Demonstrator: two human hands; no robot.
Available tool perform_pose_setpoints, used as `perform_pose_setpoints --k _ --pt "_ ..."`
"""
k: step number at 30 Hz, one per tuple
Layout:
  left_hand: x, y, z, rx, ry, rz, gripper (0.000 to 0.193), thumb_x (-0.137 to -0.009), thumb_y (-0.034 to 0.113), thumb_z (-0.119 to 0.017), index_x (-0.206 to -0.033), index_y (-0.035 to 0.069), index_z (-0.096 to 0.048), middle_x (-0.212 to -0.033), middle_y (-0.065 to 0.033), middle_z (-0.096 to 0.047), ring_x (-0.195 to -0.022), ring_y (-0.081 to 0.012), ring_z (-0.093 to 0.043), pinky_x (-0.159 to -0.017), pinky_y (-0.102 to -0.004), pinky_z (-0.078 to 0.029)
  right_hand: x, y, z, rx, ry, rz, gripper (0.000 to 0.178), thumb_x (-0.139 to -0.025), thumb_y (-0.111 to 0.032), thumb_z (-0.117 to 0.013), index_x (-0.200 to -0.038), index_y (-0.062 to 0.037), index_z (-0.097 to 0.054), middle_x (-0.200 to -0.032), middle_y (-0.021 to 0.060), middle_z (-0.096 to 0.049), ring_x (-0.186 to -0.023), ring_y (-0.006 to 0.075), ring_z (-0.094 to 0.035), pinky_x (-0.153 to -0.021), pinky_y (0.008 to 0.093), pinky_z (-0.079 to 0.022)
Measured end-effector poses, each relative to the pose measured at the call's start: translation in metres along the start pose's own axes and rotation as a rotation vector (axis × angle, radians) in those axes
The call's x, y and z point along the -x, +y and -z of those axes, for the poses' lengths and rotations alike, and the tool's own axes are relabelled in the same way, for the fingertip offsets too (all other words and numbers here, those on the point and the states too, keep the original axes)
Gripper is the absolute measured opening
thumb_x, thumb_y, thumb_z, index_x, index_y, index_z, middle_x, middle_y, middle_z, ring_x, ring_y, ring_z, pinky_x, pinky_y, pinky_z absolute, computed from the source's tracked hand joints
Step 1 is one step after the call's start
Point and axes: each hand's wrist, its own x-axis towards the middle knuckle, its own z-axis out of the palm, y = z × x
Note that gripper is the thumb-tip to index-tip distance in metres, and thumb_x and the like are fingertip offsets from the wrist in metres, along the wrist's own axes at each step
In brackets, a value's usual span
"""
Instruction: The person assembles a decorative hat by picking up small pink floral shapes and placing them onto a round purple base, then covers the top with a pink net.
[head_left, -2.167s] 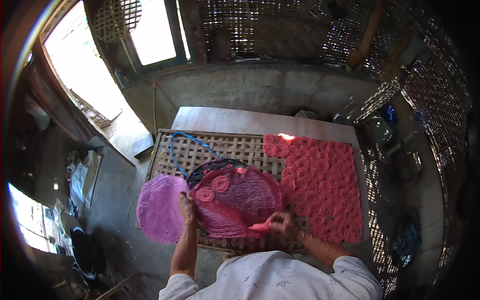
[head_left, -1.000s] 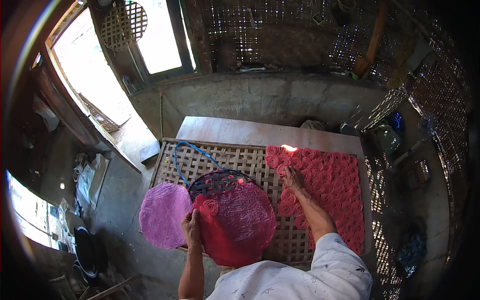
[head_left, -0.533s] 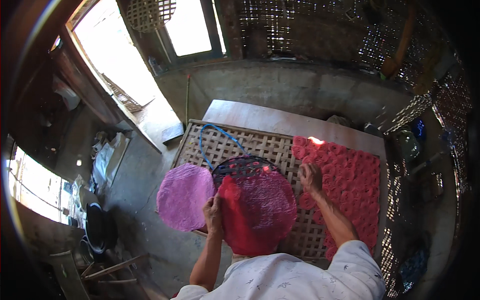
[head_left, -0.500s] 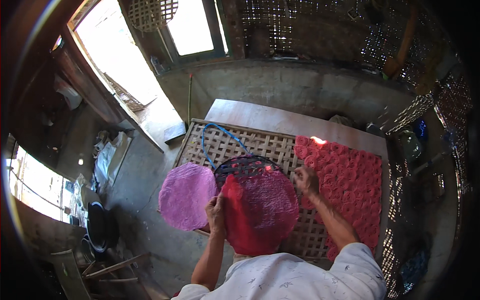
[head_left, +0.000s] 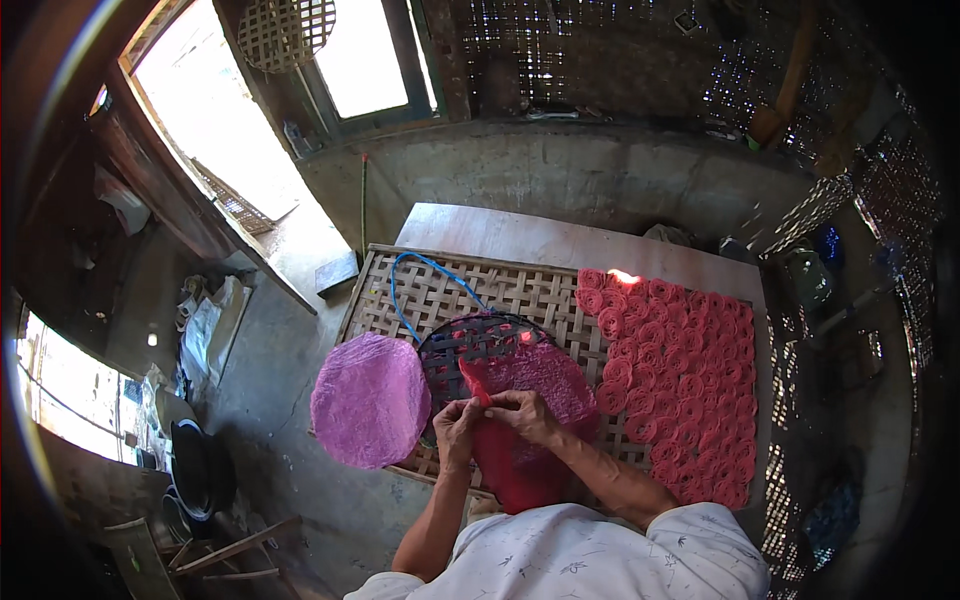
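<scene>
My left hand (head_left: 456, 432) and my right hand (head_left: 525, 415) meet in front of me, fingers closed on a thin, limp red sheet (head_left: 505, 460). Its narrow tip sticks up past my fingertips, and the rest hangs toward my lap. Just beyond my hands is a round dark open-mesh basket (head_left: 470, 342) with a blue cord handle (head_left: 395, 290). A glossy magenta-pink mass (head_left: 560, 375) covers its right part. To the left of my hands sits a flat, round, pinkish-purple disc (head_left: 370, 402) with a crinkled surface.
A woven bamboo rack (head_left: 540, 283) lies on a pale board (head_left: 480, 222). Coral-red coiled rosettes (head_left: 690, 390) cover its right side in rows. Dark basins (head_left: 200, 460) and wooden pieces (head_left: 235, 550) stand on the floor at left. A bright doorway opens at upper left.
My right hand has come left from beside the rosettes to join my left hand at the red sheet. The sheet, spread broadly before, is now gathered between my fingers.
</scene>
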Motion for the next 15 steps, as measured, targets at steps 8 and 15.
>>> perform_pose_setpoints --k 8,15 --pt "-0.004 -0.003 0.004 0.045 -0.016 -0.021 0.016 -0.088 0.019 -0.065 -0.085 0.003 -0.066 -0.075 -0.0001 -0.064 -0.064 -0.0056 -0.055 -0.06 -0.0203 -0.045 0.003 0.023 0.023 0.117 0.116 -0.037 0.022 -0.087 -0.017 -0.058 -0.098 -0.0004 -0.068 -0.084 0.0059 -0.069 -0.08 0.0158 -0.066 -0.072 0.028 -0.052" --pt "-0.014 -0.01 0.034 -0.019 0.173 -0.062 0.017 -0.088 0.016 -0.064 -0.073 0.007 -0.06 -0.069 0.0052 -0.054 -0.063 -0.0039 -0.045 -0.058 -0.0218 -0.037 -0.002 0.042 0.053 -0.909 0.157 -0.524 0.013 -0.084 -0.02 -0.058 -0.087 -0.0094 -0.065 -0.077 0.0028 -0.067 -0.071 0.0166 -0.065 -0.071 0.0338 -0.054"
